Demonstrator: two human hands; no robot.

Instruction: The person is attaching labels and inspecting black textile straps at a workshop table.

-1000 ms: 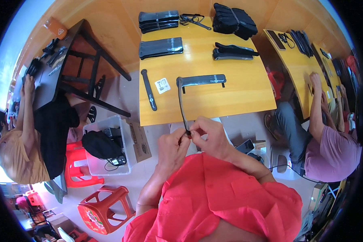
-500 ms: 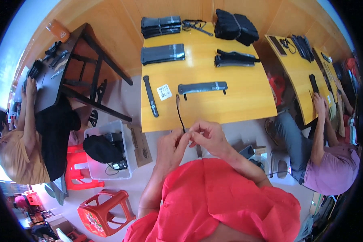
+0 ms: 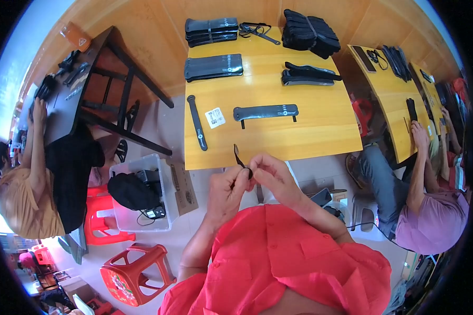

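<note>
Just off the table's near edge, my left hand pinches a thin black strap, whose free end points up toward the table. My right hand is closed at the strap's lower part, where a dark rounded bit shows between both hands. Its fingertips partly hide that portion. Beyond them on the yellow table lies a flat black band with two short tabs sticking out below. To its left are a square white label and a narrow black strap.
Black bundles, a flat stack, a folded black piece and a tied dark bundle occupy the table's far part. A plastic bin and red stool stand left. Co-workers sit at both sides.
The strap's free length above my left hand has become shorter, and a dark rounded part now shows between my fingers. Both hands stay close together near the table edge.
</note>
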